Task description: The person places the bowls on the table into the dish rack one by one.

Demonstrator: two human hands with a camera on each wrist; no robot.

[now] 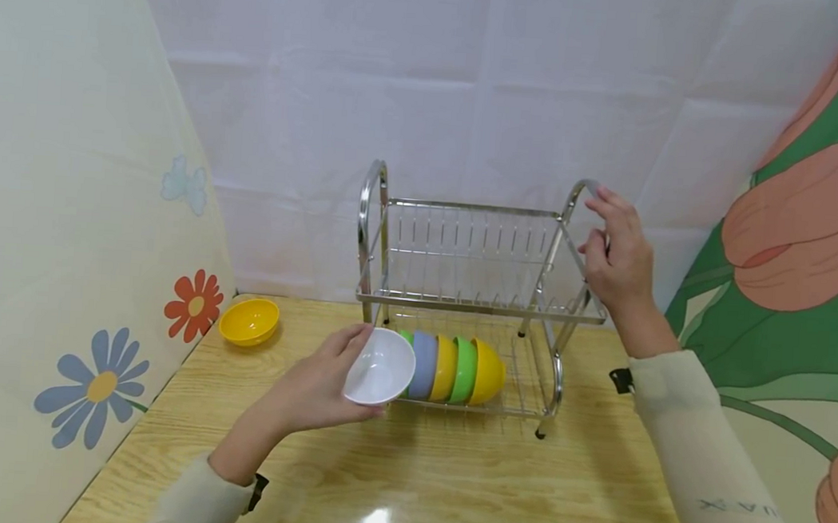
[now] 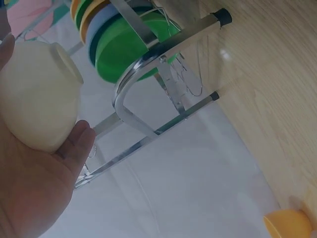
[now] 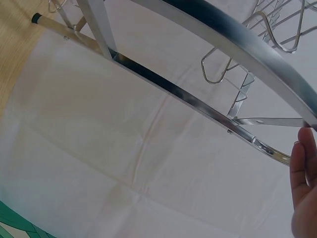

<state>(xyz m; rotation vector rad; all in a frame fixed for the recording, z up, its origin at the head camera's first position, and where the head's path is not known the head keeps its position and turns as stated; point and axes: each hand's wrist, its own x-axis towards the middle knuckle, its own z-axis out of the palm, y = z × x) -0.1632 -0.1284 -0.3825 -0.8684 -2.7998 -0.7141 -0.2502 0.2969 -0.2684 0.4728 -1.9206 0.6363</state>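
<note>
A white bowl (image 1: pixel 381 367) is gripped by my left hand (image 1: pixel 321 383), its inside facing me in the head view. In the left wrist view the bowl (image 2: pixel 42 96) shows its outside and foot, with fingers around its side. It is just in front of the chrome dish rack (image 1: pixel 481 307). On the rack's lower tier, several bowls stand nested on their sides: green, blue-grey, yellow (image 1: pixel 444 369), green (image 1: pixel 464 370) and yellow (image 1: pixel 488 373). My right hand (image 1: pixel 619 258) is at the rack's upper right side, fairly straight fingertips (image 3: pixel 306 141) touching the metal frame.
A yellow bowl (image 1: pixel 249 323) sits upright at the far left of the wooden table (image 1: pixel 449 479). The rack's upper tier holds wire slots (image 1: pixel 471 233). Behind stands a white cloth backdrop (image 1: pixel 436 94), with flower-printed panels (image 1: pixel 803 229) at the sides.
</note>
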